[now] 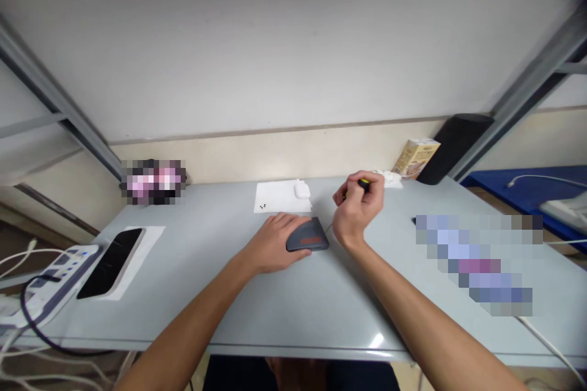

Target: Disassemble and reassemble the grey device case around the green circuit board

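My left hand (pixel 275 239) lies over the left end of a small dark grey box with a red label (pixel 308 236) on the grey table (pixel 284 299), its fingers curled round the box's edge. Just right of the box, my right hand (pixel 358 204) is raised and closed in a fist round a tool with a yellow and black handle (pixel 364 183); only the top of the handle shows. Behind the box lies a white sheet of paper (pixel 277 195) with two tiny dark screws (pixel 263 206) and a small white case (pixel 301 189) on it.
A black phone (pixel 110 263) rests on white paper at the left, beside a white power strip (pixel 46 284) with cables. At the back right stand a yellow carton (pixel 415 159) and a black cylinder (pixel 454 146). A blue table (pixel 527 189) lies beyond.
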`<state>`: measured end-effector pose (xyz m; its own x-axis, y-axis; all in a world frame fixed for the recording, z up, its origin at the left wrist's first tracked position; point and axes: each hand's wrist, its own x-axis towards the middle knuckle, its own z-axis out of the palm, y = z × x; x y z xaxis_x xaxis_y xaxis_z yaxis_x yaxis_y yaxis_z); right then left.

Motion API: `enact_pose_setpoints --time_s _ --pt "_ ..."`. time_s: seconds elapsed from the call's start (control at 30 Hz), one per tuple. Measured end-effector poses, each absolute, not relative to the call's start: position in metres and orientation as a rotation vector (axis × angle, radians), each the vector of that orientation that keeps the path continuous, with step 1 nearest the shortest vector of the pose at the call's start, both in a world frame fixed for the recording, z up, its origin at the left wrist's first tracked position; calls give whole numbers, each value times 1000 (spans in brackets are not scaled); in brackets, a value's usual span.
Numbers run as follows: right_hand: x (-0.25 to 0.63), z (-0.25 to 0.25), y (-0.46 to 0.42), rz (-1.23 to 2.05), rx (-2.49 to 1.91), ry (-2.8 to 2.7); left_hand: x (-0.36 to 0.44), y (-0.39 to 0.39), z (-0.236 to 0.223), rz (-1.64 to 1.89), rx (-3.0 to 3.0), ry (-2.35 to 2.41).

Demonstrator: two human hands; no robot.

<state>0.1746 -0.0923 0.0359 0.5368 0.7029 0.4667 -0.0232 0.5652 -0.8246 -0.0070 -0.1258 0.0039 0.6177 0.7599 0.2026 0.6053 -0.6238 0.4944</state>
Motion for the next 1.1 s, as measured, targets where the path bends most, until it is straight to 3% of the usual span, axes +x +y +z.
enact_pose_setpoints --time_s 0.4,0.83,1.1 --pt "128 7 -115 659 -625 -1252 -37 -122 23 513 2296 1105" --pt "163 19 -90 189 -742 -1424 -57 -119 36 432 2345 1098" --pt "155 19 -93 422 -611 -1269 -56 -117 35 370 2323 1092"
